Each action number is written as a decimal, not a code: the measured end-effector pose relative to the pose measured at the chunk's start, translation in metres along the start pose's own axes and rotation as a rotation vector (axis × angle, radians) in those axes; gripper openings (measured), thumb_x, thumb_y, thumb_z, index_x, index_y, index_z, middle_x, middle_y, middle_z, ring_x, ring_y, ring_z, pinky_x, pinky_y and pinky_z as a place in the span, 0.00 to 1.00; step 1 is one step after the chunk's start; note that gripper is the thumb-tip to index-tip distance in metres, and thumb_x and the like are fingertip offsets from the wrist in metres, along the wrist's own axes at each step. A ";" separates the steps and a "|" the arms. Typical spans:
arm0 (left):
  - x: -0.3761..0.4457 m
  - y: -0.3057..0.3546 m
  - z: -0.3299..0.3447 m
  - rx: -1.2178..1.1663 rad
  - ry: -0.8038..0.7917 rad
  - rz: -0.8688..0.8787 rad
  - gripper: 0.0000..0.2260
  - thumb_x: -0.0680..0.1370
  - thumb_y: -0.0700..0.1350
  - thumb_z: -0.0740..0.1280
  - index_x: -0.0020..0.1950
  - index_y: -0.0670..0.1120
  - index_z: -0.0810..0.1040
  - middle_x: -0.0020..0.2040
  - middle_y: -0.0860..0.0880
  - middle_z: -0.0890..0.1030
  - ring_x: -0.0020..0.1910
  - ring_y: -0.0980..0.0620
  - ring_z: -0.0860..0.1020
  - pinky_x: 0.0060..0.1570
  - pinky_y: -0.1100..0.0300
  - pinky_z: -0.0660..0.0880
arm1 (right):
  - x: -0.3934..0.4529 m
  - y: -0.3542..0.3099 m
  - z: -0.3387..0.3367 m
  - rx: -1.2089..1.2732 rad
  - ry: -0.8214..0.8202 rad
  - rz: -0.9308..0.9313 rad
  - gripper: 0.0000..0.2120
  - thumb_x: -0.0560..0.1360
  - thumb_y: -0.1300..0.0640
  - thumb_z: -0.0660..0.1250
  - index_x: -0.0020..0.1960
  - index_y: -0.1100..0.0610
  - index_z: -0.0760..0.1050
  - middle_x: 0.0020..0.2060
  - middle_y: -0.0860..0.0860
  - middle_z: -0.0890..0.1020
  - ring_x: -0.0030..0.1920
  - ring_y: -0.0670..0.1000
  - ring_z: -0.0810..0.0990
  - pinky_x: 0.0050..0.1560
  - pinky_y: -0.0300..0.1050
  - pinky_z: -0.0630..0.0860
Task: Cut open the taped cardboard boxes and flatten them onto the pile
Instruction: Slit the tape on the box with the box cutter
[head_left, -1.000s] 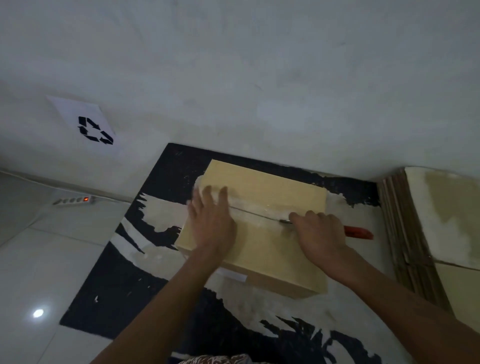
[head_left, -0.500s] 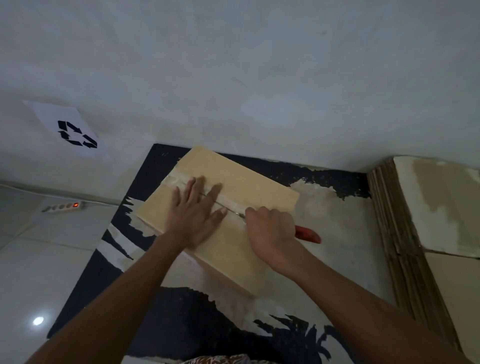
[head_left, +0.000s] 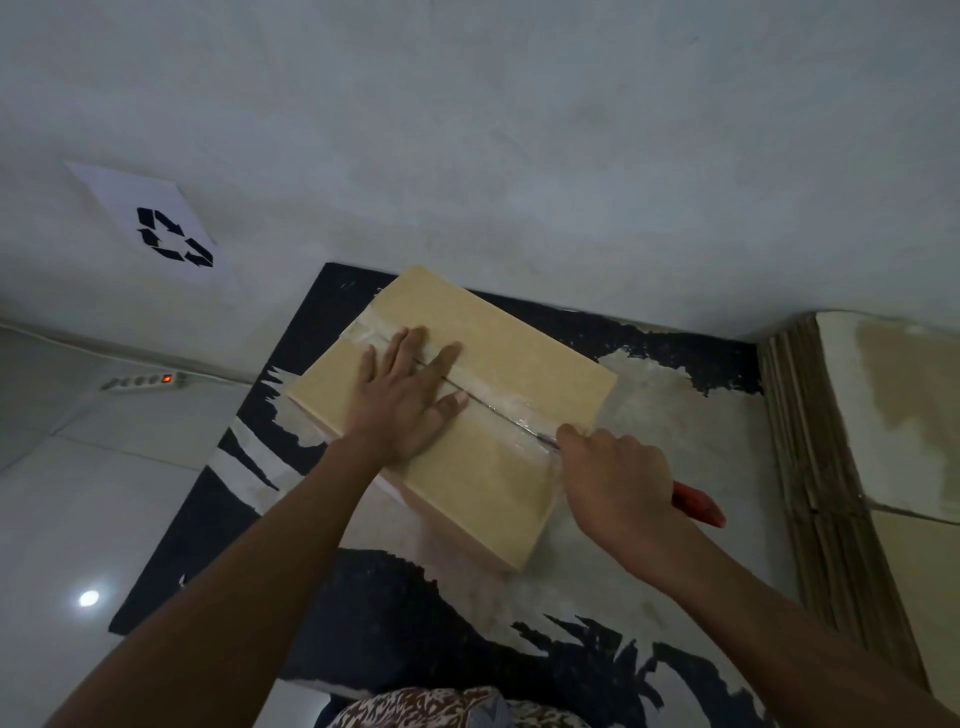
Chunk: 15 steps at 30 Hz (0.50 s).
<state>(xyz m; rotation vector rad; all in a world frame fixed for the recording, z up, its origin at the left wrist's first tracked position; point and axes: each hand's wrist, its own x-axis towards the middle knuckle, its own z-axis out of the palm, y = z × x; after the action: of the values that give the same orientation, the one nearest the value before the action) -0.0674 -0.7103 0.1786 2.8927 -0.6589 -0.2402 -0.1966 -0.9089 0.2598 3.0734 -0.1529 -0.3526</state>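
fingers (head_left: 439, 364) of my left hand (head_left: 402, 402) lie spread flat on the box (head_left: 524, 364), over its taped seam. my right hand (head_left: 615, 486) grips the red-handled knife (head_left: 696, 501), blade at the seam's near end. box sits on the mat (head_left: 363, 613), pile (head_left: 831, 493) to its right.

Single head-worn view, looking forward and down

The wide-angle camera sits close above the cardboard box (head_left: 457, 410) on the floor mat (head_left: 395, 623), facing the wall (head_left: 519, 130); both forearms reach in from the bottom edge.
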 end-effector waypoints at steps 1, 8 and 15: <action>0.000 0.000 0.000 0.006 0.001 -0.003 0.37 0.72 0.72 0.36 0.80 0.62 0.45 0.82 0.49 0.42 0.80 0.47 0.39 0.77 0.40 0.40 | -0.004 0.001 0.000 0.003 -0.004 0.007 0.12 0.83 0.55 0.56 0.66 0.53 0.66 0.55 0.52 0.77 0.48 0.51 0.76 0.43 0.44 0.67; 0.003 0.002 -0.003 0.018 -0.007 0.020 0.38 0.71 0.72 0.37 0.80 0.62 0.46 0.82 0.50 0.43 0.80 0.48 0.41 0.77 0.41 0.41 | -0.023 0.011 0.010 0.024 -0.002 0.031 0.17 0.83 0.56 0.55 0.71 0.53 0.61 0.55 0.52 0.78 0.48 0.51 0.77 0.42 0.44 0.66; 0.004 0.003 -0.003 0.024 -0.006 0.027 0.38 0.71 0.72 0.36 0.80 0.62 0.45 0.82 0.50 0.43 0.80 0.48 0.41 0.77 0.41 0.41 | -0.032 0.013 0.028 0.038 0.016 0.052 0.20 0.83 0.57 0.55 0.74 0.53 0.58 0.55 0.52 0.78 0.49 0.51 0.80 0.40 0.42 0.67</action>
<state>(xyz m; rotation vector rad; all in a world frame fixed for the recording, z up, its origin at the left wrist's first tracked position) -0.0641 -0.7143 0.1814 2.9046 -0.7056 -0.2391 -0.2353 -0.9199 0.2403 3.1022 -0.2418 -0.3268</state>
